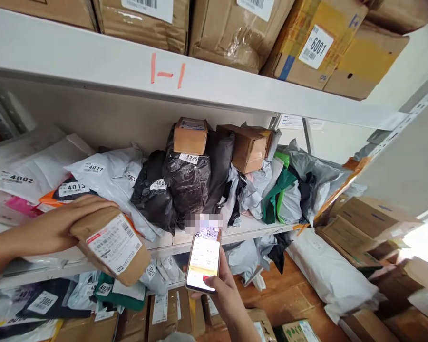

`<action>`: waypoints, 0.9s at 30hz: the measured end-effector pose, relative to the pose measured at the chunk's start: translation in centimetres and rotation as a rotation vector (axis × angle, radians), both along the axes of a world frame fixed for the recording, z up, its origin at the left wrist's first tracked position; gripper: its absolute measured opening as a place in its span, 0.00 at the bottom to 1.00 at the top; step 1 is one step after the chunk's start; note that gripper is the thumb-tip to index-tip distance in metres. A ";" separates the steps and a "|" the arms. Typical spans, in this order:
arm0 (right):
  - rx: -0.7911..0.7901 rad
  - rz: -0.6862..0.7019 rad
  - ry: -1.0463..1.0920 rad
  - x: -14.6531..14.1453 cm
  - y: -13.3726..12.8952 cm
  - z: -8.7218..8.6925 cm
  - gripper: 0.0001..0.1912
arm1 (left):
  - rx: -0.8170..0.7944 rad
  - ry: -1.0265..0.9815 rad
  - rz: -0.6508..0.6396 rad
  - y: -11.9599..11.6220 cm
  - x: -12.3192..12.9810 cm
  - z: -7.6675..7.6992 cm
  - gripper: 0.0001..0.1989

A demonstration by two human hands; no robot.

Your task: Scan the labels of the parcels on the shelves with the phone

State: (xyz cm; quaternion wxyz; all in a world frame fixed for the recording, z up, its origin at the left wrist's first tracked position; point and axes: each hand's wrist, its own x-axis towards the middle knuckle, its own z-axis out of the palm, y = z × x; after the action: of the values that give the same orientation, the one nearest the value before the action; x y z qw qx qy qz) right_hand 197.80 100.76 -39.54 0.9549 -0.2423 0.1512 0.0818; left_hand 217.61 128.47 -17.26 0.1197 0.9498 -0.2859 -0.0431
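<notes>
My left hand (82, 216) grips a small brown cardboard box (109, 256) from above, at the left. A white shipping label (116, 243) with a barcode faces me on the box. My right hand (223, 289) holds a smartphone (202, 259) upright at the lower middle. Its thumb rests on a red button near the bottom of the bright screen. Behind both hands, the shelf carries black plastic parcels (189, 183) and a white mailer bag (103, 166) marked 4017. A small carton (190, 136) lies on top of the black parcel labelled 4025.
A white shelf beam (214, 78) marked 1-1 runs above, with cartons (306, 42) over it. Lower down, more bags and a green parcel (119, 292) labelled 4029 sit at the left. A big white sack (331, 270) and stacked cartons (374, 223) lie on the right floor.
</notes>
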 end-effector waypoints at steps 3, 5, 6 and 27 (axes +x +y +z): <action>-0.043 0.002 -0.011 -0.1 -0.4 0.1 0.55 | 0.063 0.159 -0.046 -0.2 2.2 0.1 0.31; -0.015 -0.012 -0.024 -0.1 -0.5 0.4 0.58 | 0.065 0.146 -0.039 -0.5 3.4 -0.2 0.31; 0.017 -0.016 -0.034 -0.1 -0.6 0.6 0.60 | 0.082 0.152 -0.051 -0.8 3.7 -0.4 0.31; 0.261 0.526 -0.230 1.0 4.8 2.6 0.47 | 0.321 0.356 -0.155 -1.8 3.3 0.1 0.31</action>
State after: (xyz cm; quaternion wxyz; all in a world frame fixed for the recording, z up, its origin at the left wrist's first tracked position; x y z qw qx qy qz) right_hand 198.80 105.52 -36.92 0.9347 -0.1563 -0.0373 0.3170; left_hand 220.93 126.71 -17.17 0.0123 0.9094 -0.3216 -0.2634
